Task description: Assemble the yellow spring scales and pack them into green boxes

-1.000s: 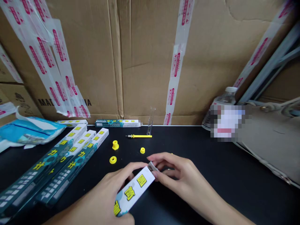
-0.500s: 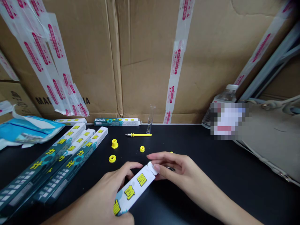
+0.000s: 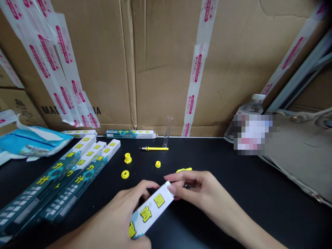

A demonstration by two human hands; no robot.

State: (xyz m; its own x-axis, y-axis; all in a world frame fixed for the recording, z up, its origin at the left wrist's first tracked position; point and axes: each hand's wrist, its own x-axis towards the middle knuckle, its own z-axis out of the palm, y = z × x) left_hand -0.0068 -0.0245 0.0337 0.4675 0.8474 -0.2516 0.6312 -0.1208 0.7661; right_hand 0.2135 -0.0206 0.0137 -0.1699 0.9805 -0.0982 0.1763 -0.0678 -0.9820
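Note:
My left hand (image 3: 127,211) is wrapped round a long, narrow cardboard box (image 3: 151,211), white at its upper end with yellow characters. The box tilts up to the right, and its lower part is hidden by the hand. At its upper end, the thumb and fingers of my right hand (image 3: 193,188) pinch the end flap (image 3: 168,183). A small metal ring (image 3: 187,186) shows by the right fingers; whether it is worn or held I cannot tell. Just beyond that hand lies a yellow plastic piece (image 3: 184,169), partly hidden.
Yellow plastic caps (image 3: 127,158) lie on the black table (image 3: 109,193) beside a yellow rod (image 3: 158,148). A clear tube (image 3: 167,132) stands behind. Similar boxes (image 3: 85,173) lie left, near a blue packet (image 3: 36,140). A bottle (image 3: 251,105) and a bag (image 3: 301,155) are right.
The box's end flap, raised above the end before, now sits folded down closer to the opening under my right thumb. The yellow piece behind my right hand shows more.

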